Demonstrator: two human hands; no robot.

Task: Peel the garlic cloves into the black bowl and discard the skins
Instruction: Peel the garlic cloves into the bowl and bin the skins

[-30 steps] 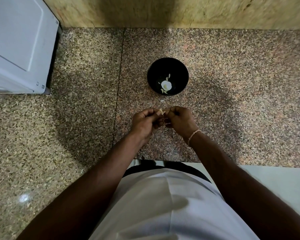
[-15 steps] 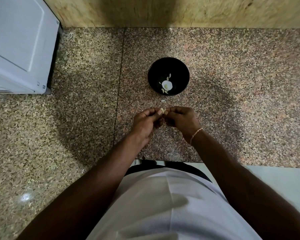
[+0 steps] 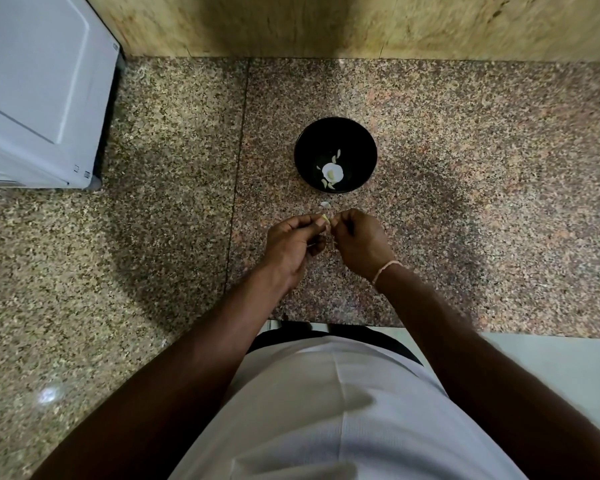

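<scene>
Both hands met at frame centre, just below black bowl. Left hand – fingers curled, thumb and forefinger pinching garlic clove. Right hand – fingers curled, tips pinching same clove from other side; pale band at wrist. Bowl stood on speckled granite tabletop, above hands, holding pale garlic pieces at bottom. Small skin scrap lay on tabletop between bowl and hands. White appliance occupied upper left of frame.
</scene>
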